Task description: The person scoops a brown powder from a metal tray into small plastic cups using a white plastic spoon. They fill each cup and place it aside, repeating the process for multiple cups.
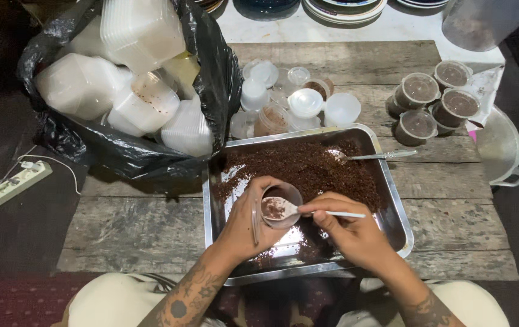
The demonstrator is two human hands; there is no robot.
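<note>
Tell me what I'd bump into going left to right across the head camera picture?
White power strip → black bag of clear plastic boxes → left hand holding a small cup → right hand with a white spoon, over the metal tray → filled lidded cups → metal pan.

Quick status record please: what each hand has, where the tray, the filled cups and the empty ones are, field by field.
left hand: left hand holds a small round cup tilted over the tray
right hand: right hand holds a white spoon, its bowl at the cup's mouth with brown crumbs on it
tray: metal tray on the wooden table, holding dark brown crumbs
second spoon: metal spoon lying in the tray's far side
filled cups: lidded cups, far right
empty cups: clear cups and lids behind the tray
bag: black bag of white containers, far left
</note>
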